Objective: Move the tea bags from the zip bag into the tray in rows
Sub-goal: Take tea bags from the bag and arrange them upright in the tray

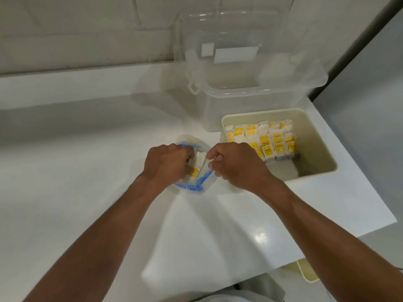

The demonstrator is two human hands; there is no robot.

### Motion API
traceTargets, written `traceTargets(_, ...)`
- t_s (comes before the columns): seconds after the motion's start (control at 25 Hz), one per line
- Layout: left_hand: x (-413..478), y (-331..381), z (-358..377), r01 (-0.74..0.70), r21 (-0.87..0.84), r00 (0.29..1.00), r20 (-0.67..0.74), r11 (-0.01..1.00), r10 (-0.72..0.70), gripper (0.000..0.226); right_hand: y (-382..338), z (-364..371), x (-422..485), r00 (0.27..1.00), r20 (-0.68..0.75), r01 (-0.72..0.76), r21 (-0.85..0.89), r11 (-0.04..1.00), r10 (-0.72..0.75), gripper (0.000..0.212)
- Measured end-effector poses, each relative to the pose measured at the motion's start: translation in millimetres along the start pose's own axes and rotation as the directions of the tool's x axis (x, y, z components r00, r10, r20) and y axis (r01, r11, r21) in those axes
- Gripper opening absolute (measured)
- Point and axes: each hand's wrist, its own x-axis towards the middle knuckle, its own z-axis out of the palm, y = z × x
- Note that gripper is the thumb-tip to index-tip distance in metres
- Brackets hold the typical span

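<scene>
The zip bag (pixel 192 188) lay on the counter (pixel 87 171), just left of the tray (pixel 261 112), its mouth pulled wide. The left hand (pixel 168 162) was sunk into that mouth, fingers curled, apparently round the tea bags (pixel 199 159) left inside. The right hand (pixel 237 164) pinched the bag's right lip and held it open. The tray sat to the right of both hands, nearer the right one. Its far part was filled with standing rows (pixel 261 138), so the free floor lay at the near end. Any lift would likely travel rightward across the bag. A clear box (pixel 239 94) stood behind the tray.
</scene>
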Motion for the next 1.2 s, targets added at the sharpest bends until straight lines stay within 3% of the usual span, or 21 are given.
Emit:
traceTargets(0.08, -2, 2, 6, -0.030, 0.092, 0.999, -0.036, 0.995, 0.033, 0.029, -6, 18, 10, 0.998, -0.048, 0.019, -0.200, 0.980, -0.029, 0.027)
traceTargets(0.2, -4, 0, 10, -0.055, 0.091, 0.997, -0.055, 0.994, 0.060, 0.028, -17, 42, 30, 0.995, -0.095, -0.008, -0.429, 0.903, -0.036, 0.027)
traceTargets(0.32, -3, -1, 8, -0.065, 0.049, 0.997, -0.040, 0.997, 0.067, 0.026, -22, 50, 39, 0.997, -0.068, -0.050, -0.485, 0.873, 0.020, 0.026)
traceTargets(0.44, 0, -7, -3, 0.015, -0.073, 0.999, -0.043, 0.997, -0.018, 0.024, -20, 51, 48, 0.998, -0.057, -0.049, -0.491, 0.870, 0.025, 0.026)
traceTargets(0.64, -5, -20, -18, 0.033, -0.251, 0.999, -0.026, 0.968, -0.041, 0.020, -23, 36, 46, 0.995, -0.101, -0.055, -0.344, 0.937, 0.022, 0.026)
traceTargets(0.84, -10, -21, -22, 0.053, -0.369, 0.998, -0.023, 0.928, -0.066, 0.017, -13, 3, 35, 0.994, -0.102, 0.014, -0.115, 0.993, -0.026, 0.012)
traceTargets(0.96, -7, -22, -27, 0.084, -0.484, 0.993, -0.032, 0.871, -0.114, 0.018, -7, -6, 33, 0.996, -0.089, -0.027, 0.026, 0.999, 0.029, 0.028)
traceTargets(1.04, -5, -24, -31, 0.090, -0.563, 0.987, -0.060, 0.822, -0.149, 0.021, -2, -7, 30, 0.995, -0.097, 0.022, 0.077, 0.997, -0.014, 0.017)
traceTargets(1.08, -4, -24, -32, 0.085, -0.594, 0.985, -0.071, 0.800, -0.158, 0.022, 0, -9, 29, 0.995, -0.082, 0.067, 0.095, 0.993, -0.059, 0.013)
traceTargets(1.2, 0, -26, -38, 0.099, -0.637, 0.986, -0.043, 0.764, -0.164, 0.017, 2, -16, 26, 0.993, 0.020, 0.113, 0.210, 0.971, -0.120, 0.026)
